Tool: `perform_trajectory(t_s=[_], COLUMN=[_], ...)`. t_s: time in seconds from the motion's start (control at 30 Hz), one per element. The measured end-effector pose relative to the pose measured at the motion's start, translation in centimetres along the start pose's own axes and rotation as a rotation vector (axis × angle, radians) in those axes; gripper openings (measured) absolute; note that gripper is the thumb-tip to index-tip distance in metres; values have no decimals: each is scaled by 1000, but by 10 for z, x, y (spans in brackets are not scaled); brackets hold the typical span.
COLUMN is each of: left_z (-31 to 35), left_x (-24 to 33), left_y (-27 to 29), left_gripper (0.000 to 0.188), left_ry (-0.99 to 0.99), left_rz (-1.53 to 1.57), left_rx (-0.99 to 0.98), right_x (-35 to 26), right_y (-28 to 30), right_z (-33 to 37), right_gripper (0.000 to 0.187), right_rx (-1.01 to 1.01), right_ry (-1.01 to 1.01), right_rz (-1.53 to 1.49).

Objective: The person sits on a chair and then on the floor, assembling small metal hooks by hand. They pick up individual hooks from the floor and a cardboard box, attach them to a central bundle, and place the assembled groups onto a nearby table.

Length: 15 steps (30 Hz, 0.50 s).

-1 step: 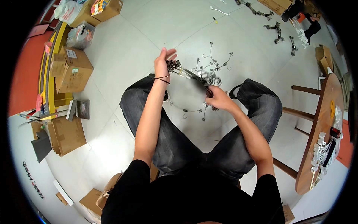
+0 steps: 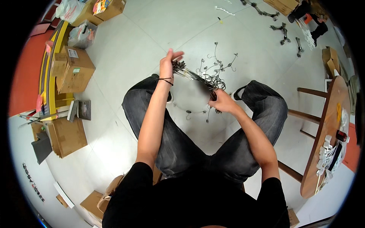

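Note:
I sit with my knees apart over a pale floor. A bundle of thin metal wire hooks [image 2: 197, 78] stretches between my hands. My left hand [image 2: 168, 64], with a dark band at the wrist, is raised and closed on the bundle's upper end. Lower and to the right, my right hand [image 2: 220, 102] grips the other end near my right knee. More loose wire hooks [image 2: 218, 62] lie tangled on the floor just beyond the bundle, and a few hooks [image 2: 192, 112] lie between my legs.
Cardboard boxes [image 2: 74, 68] stand at the left by a yellow rack [image 2: 47, 72], with another box [image 2: 66, 136] nearer me. A round wooden table [image 2: 327, 125] with small items is on my right. Another person [image 2: 310, 11] and piles of hooks [image 2: 282, 30] are at the far right.

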<state>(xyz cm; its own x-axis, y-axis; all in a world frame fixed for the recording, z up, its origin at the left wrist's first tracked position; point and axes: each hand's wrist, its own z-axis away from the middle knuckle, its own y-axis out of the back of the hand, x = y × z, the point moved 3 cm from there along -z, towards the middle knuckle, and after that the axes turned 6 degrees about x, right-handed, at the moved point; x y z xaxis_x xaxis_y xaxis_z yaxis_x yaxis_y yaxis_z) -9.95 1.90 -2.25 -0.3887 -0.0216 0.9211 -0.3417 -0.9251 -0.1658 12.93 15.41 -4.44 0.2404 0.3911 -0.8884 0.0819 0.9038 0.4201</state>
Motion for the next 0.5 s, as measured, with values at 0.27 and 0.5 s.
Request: perform_trajectory(t_s=[0.27, 0.5], left_z=[31, 19], left_x=[-24, -52], left_y=[-25, -30], left_gripper=[39, 35], left_ry=[-105, -89], left_rz=[-326, -137], left_rx=[-268, -240], right_x=[22, 9], right_y=[7, 14], right_z=[13, 19], right_gripper=[25, 25], right_rx=[336, 355], right_ry=[-233, -225], right_rz=[207, 253])
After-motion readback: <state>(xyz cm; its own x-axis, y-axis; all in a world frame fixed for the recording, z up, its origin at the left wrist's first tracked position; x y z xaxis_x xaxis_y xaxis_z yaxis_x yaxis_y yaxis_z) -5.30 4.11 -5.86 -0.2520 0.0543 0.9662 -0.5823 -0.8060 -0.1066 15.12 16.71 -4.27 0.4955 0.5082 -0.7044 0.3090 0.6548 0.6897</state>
